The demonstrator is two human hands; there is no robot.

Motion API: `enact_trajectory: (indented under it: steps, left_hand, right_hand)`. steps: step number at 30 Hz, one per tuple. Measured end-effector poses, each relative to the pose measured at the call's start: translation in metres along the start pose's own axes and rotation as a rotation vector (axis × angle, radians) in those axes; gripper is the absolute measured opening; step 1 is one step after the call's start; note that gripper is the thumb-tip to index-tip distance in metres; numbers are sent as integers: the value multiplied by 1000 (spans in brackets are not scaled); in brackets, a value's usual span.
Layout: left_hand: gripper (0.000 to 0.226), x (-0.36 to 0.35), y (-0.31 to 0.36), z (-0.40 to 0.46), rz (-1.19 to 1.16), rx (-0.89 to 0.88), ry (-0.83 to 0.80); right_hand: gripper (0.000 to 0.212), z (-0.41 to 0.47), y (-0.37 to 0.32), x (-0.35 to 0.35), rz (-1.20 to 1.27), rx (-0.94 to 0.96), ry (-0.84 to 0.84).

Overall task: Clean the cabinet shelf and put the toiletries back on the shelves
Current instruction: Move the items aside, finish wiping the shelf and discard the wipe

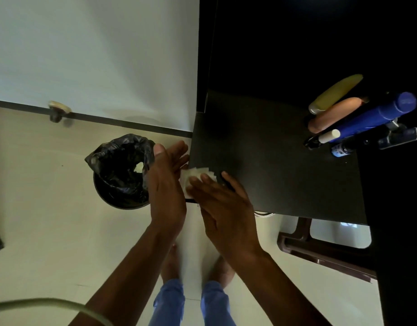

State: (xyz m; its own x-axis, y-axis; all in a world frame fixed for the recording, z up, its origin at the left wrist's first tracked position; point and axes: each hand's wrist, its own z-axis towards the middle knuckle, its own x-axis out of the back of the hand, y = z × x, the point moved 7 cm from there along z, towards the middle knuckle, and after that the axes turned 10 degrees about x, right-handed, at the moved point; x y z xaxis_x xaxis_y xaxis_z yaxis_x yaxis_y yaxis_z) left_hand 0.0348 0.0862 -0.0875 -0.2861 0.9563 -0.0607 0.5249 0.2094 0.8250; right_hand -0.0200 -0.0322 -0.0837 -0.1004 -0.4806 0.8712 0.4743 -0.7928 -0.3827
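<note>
At the shelf's front-left corner, your right hand lies flat, fingers pressing a white tissue onto the edge of the dark cabinet shelf; not clamped, just pinned under the fingertips. Your left hand is open, palm turned sideways, cupped just beside the shelf edge and touching the tissue's left side. Toiletries sit clustered at the shelf's far right: 1 yellow tube, 1 peach tube, 1 blue bottle, several smaller items. Bin with black liner stands on the floor, just left of your left hand.
</note>
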Motion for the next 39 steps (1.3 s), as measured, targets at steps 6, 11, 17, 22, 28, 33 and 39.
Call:
enact_trajectory:
  steps: [6,11,17,22,28,33,39]
  left_hand:
    - [41,2,-4,-26,88,-122,-59]
    - [42,7,-18,-37,365,-214,-71]
    - [51,15,-22,-32,404,-176,-47]
    - [51,13,-19,-33,409,-170,-54]
    - [43,36,-11,-19,213,-105,33]
    - [56,100,-8,1,32,-49,240]
    - [40,186,-6,17,111,-20,441]
  right_hand:
    - [30,-38,13,23,123,-17,18]
    - [23,-57,51,78,-66,-199,55]
    - [31,-60,91,94,-113,-459,156]
    - [29,23,81,58,-84,-359,193]
    - [24,104,10,-8,139,-78,42]
    - [16,95,-55,-53,279,-140,-156]
    - [15,141,-59,-139,503,-478,-128]
